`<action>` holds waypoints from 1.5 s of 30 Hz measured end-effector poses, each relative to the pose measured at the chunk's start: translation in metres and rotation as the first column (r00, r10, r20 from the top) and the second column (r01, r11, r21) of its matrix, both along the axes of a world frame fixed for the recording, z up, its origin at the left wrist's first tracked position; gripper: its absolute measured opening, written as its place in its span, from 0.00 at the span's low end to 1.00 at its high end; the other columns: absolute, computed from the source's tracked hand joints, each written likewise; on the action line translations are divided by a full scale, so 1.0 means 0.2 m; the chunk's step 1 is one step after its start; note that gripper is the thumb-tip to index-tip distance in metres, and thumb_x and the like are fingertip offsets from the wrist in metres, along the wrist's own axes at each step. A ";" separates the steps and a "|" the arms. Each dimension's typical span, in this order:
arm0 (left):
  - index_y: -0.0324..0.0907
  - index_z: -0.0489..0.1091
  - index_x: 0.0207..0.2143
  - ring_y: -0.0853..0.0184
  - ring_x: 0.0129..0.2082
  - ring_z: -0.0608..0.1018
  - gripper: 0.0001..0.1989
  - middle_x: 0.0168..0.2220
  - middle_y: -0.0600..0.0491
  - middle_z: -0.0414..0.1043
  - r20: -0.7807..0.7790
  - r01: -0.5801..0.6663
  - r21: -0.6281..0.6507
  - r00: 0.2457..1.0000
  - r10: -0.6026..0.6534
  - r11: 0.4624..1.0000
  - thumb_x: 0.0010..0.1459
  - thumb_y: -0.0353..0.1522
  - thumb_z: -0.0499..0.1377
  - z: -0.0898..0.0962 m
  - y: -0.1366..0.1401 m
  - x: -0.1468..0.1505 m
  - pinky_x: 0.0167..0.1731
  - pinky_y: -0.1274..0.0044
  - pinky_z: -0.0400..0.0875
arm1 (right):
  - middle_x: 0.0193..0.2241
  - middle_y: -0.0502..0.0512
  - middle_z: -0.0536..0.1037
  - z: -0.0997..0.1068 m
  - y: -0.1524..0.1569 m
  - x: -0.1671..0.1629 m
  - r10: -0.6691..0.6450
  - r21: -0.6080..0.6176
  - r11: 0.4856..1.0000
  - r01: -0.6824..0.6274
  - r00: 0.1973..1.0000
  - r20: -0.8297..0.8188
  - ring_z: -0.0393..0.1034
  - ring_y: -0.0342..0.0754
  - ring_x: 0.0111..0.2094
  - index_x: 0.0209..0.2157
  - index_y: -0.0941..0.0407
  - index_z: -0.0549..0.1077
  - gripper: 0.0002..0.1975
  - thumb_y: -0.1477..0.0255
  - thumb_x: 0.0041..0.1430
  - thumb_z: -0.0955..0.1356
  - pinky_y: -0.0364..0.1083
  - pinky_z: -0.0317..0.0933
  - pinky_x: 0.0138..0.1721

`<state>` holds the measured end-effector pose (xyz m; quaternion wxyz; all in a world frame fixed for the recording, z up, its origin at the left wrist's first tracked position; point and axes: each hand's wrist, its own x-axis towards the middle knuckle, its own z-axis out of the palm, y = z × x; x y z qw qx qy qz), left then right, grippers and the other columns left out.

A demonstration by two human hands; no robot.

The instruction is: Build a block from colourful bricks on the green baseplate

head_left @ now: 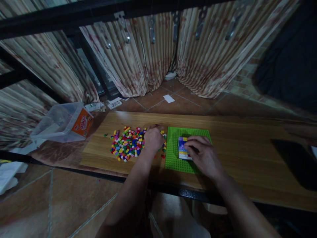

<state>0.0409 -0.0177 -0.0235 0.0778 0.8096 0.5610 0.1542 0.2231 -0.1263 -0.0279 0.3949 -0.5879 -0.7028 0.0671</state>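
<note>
My left hand (pixel 154 138) is over the right edge of a pile of small, many-coloured toy bricks (pixel 127 143). Its back faces me, and the fingers are hidden beneath it. To the right lies a green studded baseplate (pixel 173 158). On it sits a flat block of toy bricks (pixel 182 148) in rows of blue, purple, yellow and white. My right hand (pixel 204 152) is above the right side of this block, thumb and fingertips pinched together at its surface. Whatever is between those fingertips is too small to make out.
The wooden tabletop (pixel 242 145) carries a dark flat object (pixel 294 162) at its right end. A clear plastic box (pixel 58 122) with an orange label stands left of the pile. Striped curtains (pixel 148 56) hang behind, and a white paper (pixel 168 98) lies on the tiled floor.
</note>
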 end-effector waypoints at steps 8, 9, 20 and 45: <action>0.41 0.76 0.46 0.57 0.45 0.77 0.20 0.43 0.43 0.78 -0.032 0.048 0.014 0.998 -0.047 0.999 0.53 0.23 0.53 -0.02 0.01 -0.01 0.50 0.68 0.69 | 0.38 0.55 0.77 0.00 0.00 0.00 -0.005 -0.010 1.000 0.005 1.000 0.007 0.68 0.53 0.43 0.32 0.53 0.77 0.06 0.71 0.61 0.67 0.56 0.63 0.46; 0.40 0.76 0.46 0.56 0.45 0.77 0.20 0.43 0.43 0.78 -0.032 0.046 0.015 0.998 -0.045 0.999 0.53 0.23 0.53 -0.02 0.02 -0.01 0.49 0.68 0.69 | 0.38 0.55 0.77 0.00 0.00 0.00 -0.002 -0.008 1.000 0.002 1.000 0.006 0.68 0.53 0.43 0.32 0.53 0.77 0.06 0.71 0.61 0.67 0.55 0.63 0.46; 0.38 0.74 0.45 0.65 0.40 0.77 0.16 0.40 0.49 0.77 0.584 0.270 -0.198 0.804 -0.107 0.942 0.56 0.25 0.54 0.03 0.04 -0.09 0.44 0.73 0.71 | 0.38 0.54 0.77 0.04 0.00 -0.01 -0.056 0.059 0.996 0.061 0.995 -0.086 0.69 0.51 0.42 0.35 0.52 0.75 0.06 0.71 0.63 0.65 0.53 0.64 0.45; 0.38 0.73 0.38 0.69 0.36 0.74 0.13 0.36 0.51 0.74 0.894 0.727 -0.374 0.447 0.017 0.576 0.52 0.35 0.65 0.10 -0.10 0.04 0.41 0.76 0.68 | 0.37 0.56 0.79 0.06 0.00 -0.08 -0.077 -0.014 0.997 0.076 0.994 -0.083 0.70 0.53 0.41 0.42 0.51 0.75 0.09 0.68 0.64 0.64 0.52 0.63 0.44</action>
